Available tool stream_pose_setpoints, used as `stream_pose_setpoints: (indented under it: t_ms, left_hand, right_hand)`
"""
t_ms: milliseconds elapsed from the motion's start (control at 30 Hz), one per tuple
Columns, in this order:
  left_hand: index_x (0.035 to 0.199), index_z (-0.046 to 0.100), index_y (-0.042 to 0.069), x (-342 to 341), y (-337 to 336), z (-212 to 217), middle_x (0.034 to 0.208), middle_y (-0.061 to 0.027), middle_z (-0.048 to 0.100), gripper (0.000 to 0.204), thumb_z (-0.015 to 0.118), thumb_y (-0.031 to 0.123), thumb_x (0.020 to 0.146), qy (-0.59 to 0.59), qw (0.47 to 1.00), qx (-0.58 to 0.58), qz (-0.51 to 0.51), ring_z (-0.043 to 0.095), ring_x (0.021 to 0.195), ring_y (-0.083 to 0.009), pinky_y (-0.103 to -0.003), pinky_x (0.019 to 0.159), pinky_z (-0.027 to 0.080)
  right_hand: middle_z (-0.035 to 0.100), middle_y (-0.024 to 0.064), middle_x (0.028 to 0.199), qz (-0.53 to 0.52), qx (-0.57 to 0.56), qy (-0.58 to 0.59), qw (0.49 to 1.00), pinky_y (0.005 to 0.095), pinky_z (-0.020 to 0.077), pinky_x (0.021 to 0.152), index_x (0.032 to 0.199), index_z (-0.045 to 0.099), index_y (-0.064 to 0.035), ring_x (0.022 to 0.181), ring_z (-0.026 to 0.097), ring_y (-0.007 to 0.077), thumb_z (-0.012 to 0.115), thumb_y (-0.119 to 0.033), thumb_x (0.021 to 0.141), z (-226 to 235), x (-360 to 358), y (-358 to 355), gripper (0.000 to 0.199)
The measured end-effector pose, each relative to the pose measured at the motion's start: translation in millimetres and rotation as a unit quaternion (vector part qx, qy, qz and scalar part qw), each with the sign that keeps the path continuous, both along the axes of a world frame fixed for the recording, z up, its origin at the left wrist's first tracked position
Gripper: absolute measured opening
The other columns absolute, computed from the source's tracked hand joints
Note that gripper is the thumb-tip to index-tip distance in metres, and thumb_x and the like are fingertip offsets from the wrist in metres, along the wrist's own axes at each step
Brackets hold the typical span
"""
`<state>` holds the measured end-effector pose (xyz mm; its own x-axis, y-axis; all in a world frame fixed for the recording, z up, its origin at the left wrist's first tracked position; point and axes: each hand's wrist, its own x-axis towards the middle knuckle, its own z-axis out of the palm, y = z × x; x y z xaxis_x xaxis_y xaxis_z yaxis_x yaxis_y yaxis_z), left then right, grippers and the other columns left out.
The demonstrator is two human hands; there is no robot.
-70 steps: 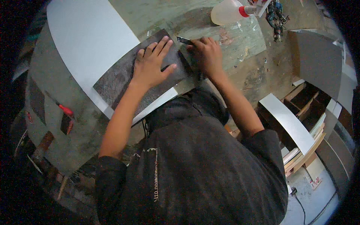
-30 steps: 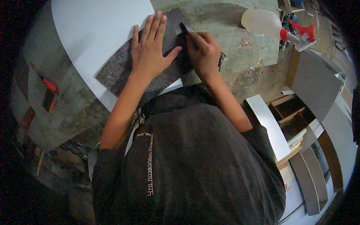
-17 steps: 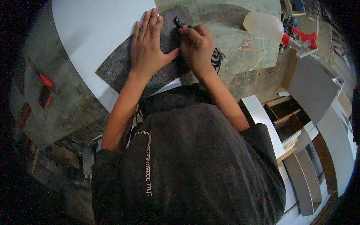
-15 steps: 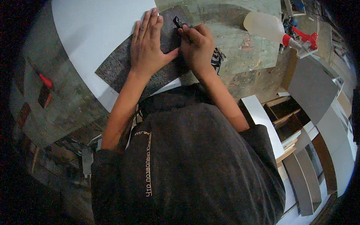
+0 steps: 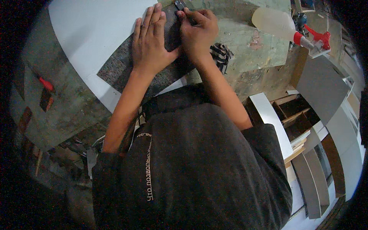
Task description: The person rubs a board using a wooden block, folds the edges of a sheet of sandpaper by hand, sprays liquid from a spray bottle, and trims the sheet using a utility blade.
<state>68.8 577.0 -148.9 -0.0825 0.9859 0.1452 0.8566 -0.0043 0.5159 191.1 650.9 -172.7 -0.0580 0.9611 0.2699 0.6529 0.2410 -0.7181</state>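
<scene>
A dark grey, felt-like sheet (image 5: pixel 115 67) with a curved edge lies on a large white panel (image 5: pixel 86 32). My left hand (image 5: pixel 151 48) rests flat on the grey sheet, its fingers stretched away from me and the thumb out to the right. Just right of it, my right hand (image 5: pixel 197 32) is closed around a small black tool (image 5: pixel 179 5). One end of this tool sticks out past the thumb and index finger; the rest is hidden, and its exact kind is unclear. A crumpled black-and-white striped cloth (image 5: pixel 222 55) lies beside my right wrist.
A translucent spray bottle (image 5: pixel 272 23) with a red trigger lies on the green, stained worktop (image 5: pixel 264 57) at the far right. A red-handled tool (image 5: pixel 46 83) sits at the left. Grey boards (image 5: pixel 320 78) and a wooden frame with compartments (image 5: pixel 293 111) stand at my right.
My right hand has moved slightly away from me with the black tool, uncovering more of the striped cloth. The left hand stays in place on the grey sheet.
</scene>
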Motion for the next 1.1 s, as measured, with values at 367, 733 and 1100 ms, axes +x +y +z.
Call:
stream_pose_setpoints:
  t_ms: [367,733,1100]
  left_hand:
    - [0.146,0.036,0.004,-3,1,-1,0.163,-0.0104,0.027,0.102,0.085,0.039,0.064,-0.012,1.0,-0.023,0.01,0.024,0.151,-0.0282,-0.052,0.122,0.019]
    - [0.145,0.035,0.001,-2,7,0,0.161,-0.0123,0.029,0.1,0.083,0.04,0.066,0.025,0.999,-0.028,0.021,0.025,0.15,-0.0296,-0.052,0.122,0.019]
    - [0.146,0.033,0.001,-3,1,-4,0.16,-0.0146,0.03,0.1,0.081,0.045,0.069,0.022,1.0,-0.007,0.019,0.026,0.149,-0.0322,-0.053,0.121,0.02]
  right_hand:
    - [0.065,0.009,0.081,0.044,0.006,-0.055,0.997,0.0379,0.0466,0.069,0.079,0.076,-0.0068,0.078,0.059,0.0271,0.083,-0.014,0.077,6,7,6,0.01]
    - [0.067,0.0074,0.086,0.068,0.014,-0.016,0.997,0.0371,0.0462,0.073,0.086,0.079,-0.0101,0.083,0.058,0.0274,0.082,-0.011,0.076,4,10,-1,0.01]
    - [0.068,0.0088,0.095,0.123,-0.04,-0.062,0.99,0.0425,0.0489,0.085,0.093,0.079,-0.0157,0.098,0.055,0.0331,0.074,-0.008,0.069,9,22,10,0.025]
